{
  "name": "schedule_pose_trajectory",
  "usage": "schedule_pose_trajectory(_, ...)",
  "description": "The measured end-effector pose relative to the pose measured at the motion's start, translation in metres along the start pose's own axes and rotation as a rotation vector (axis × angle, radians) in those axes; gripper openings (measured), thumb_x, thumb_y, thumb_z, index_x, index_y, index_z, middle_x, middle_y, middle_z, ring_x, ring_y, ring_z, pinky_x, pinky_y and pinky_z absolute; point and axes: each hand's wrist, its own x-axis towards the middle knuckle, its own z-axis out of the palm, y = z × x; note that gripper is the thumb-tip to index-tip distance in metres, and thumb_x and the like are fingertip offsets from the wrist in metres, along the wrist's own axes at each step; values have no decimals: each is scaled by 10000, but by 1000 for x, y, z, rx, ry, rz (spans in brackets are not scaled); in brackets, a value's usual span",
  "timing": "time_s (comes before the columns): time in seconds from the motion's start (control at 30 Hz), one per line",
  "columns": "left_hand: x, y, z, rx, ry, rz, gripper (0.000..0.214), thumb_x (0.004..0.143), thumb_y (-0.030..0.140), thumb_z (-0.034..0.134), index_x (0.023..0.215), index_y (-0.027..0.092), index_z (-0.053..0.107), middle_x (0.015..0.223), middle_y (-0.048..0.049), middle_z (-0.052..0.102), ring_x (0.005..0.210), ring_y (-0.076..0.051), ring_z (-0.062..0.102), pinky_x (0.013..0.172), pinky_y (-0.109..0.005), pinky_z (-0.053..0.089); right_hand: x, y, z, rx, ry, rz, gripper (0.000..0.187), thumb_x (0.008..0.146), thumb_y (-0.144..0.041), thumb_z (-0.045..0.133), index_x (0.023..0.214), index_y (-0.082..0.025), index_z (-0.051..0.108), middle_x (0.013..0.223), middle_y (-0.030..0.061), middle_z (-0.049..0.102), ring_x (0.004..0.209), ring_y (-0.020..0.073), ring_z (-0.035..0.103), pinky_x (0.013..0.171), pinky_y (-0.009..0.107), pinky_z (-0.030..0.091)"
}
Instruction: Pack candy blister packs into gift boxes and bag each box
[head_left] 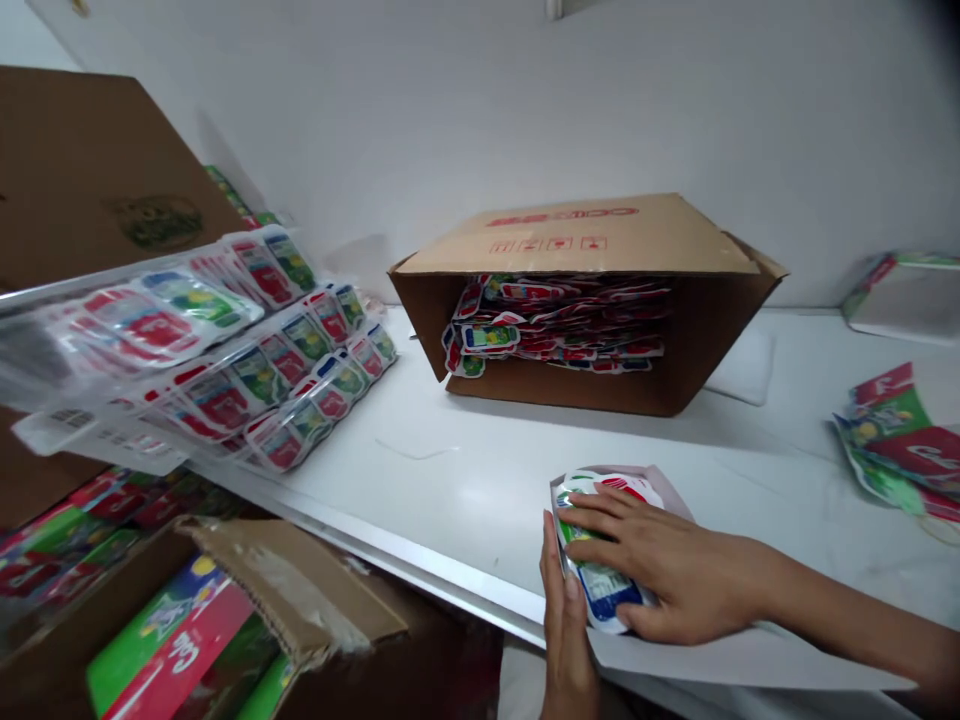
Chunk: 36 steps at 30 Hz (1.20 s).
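Clearly, your both hands are together at one small white carton (688,505), which stands in the lower right part of the frame, near the front edge of the white desk (465,510). Inside it lie the printed packets (600,597), and their long side runs nearly up and down in the frame, with the lower end leaning a little to the right. Your right hand (671,575) comes from the right edge and rests palm down over these packets, its fingers spread and reaching toward the left; it is not closed around anything. Your left hand (566,635) comes from below, with fingers stretched upward along the left wall of the carton; they seem to support this wall, but whether they really grip it, one cannot say from this view. So the packets lie between the two hands, the right one covering them from above and the left one beside them. Pale flaps extend from the carton to the upper right and lower right, the lower one passing under your right forearm. Well apart, above the hands in the frame, a brown box (600,240) lies with its mouth toward you and holds a heap of similar packets (555,322). More packets fill the clear rack (120,455) at the left.
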Motion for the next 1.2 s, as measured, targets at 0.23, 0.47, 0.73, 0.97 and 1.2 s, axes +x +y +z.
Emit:
schedule_pose_trajectory(0.23,3,21,-11,36,-87,-25,656,941,555,377,1502,232,271,1602,-53,220,1476,-245,185,1211,-392,190,-1,3,4,-21,24,31,731,807,-376,632,1478,-252,371,1584,97,237,1464,303,156,1172,524,131)
schedule_pose_trajectory(0.47,23,34,-11,-75,-176,-181,742,855,494,576,1491,250,282,1524,-76,398,1373,-281,415,1102,-370,407,-1,5,-6,-72,283,278,600,892,-529,505,1384,-186,492,1424,149,492,1298,306,434,1078,490,323)
schedule_pose_trajectory(0.73,22,39,-11,-203,-216,-204,769,804,404,640,1483,244,315,1417,-92,535,1274,-305,531,1071,-429,432,9,15,-9,-192,157,249,703,802,-614,551,1348,-174,491,1250,165,577,1101,339,500,916,505,412)
schedule_pose_trajectory(0.97,19,46,1,-262,-88,-162,743,690,423,749,1357,212,499,1259,-132,647,1192,-350,585,1045,-498,428,2,17,-3,-216,152,186,708,841,-612,514,1440,-248,410,1466,175,408,1264,375,413,1000,550,343)
schedule_pose_trajectory(1.2,23,57,1,-393,-93,-190,594,810,567,630,1261,180,604,1303,-125,622,1241,-301,552,1115,-439,357,10,21,11,-296,133,168,633,853,-539,554,1398,-225,482,1528,205,327,1349,411,352,1066,556,279)
